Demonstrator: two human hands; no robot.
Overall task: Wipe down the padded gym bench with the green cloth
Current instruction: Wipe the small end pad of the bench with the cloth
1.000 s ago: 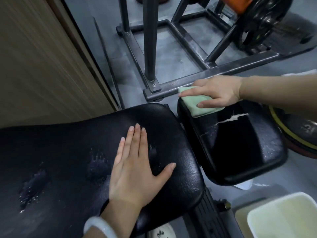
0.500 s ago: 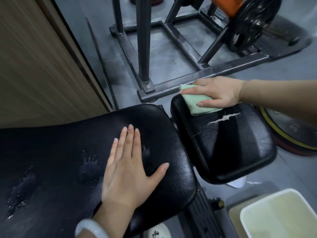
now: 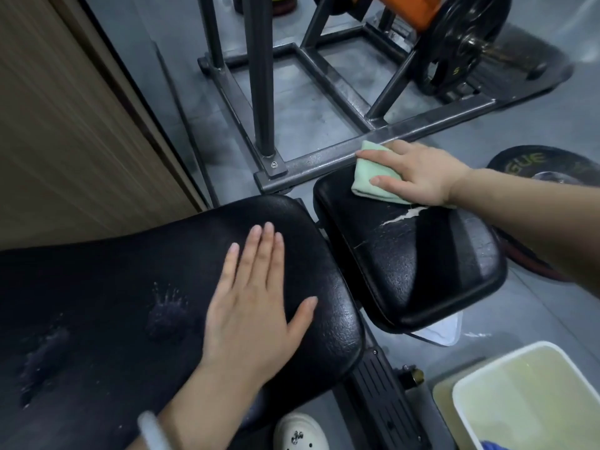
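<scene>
Little has shifted since the earlier frames — the right hand (image 3: 418, 175) remains at the far edge of the small seat pad (image 3: 412, 261), flat fingers pressing the folded green cloth (image 3: 367, 178) onto it. A white crack (image 3: 402, 216) in the upholstery runs just nearer than the cloth. The left hand (image 3: 256, 306) lies open, palm down on the long back pad (image 3: 130, 287), with wet patches (image 3: 165, 315) beside it. Beyond the cloth stands a steel frame (image 3: 324, 157); nearest, a white basin (image 3: 526, 401) of liquid.
</scene>
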